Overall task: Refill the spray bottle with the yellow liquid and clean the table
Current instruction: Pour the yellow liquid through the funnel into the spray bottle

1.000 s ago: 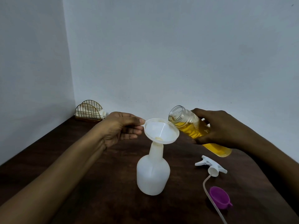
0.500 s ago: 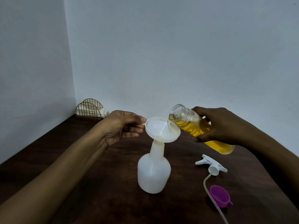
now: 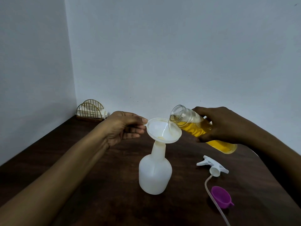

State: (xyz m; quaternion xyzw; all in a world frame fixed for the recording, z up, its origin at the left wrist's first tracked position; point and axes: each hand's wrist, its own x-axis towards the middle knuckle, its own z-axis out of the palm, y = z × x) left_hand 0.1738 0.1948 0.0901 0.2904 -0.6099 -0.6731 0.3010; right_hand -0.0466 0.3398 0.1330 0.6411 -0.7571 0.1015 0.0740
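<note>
A white spray bottle (image 3: 154,175) stands upright on the dark wooden table (image 3: 97,185) with a white funnel (image 3: 163,130) set in its neck. My left hand (image 3: 125,126) pinches the funnel's rim tab. My right hand (image 3: 223,124) grips a clear bottle of yellow liquid (image 3: 195,126), tilted so that its open mouth is over the funnel. A thin stream runs from the mouth into the funnel, and a little yellow liquid sits at the funnel's bottom.
The white spray head (image 3: 213,167) with its long tube lies on the table to the right of the bottle. A purple cap (image 3: 221,199) lies beside the tube. A gold wire napkin holder (image 3: 91,111) stands in the back left corner against the walls.
My right hand has tipped the clear bottle further over the funnel, and liquid now runs from it. My left hand stays on the funnel's tab.
</note>
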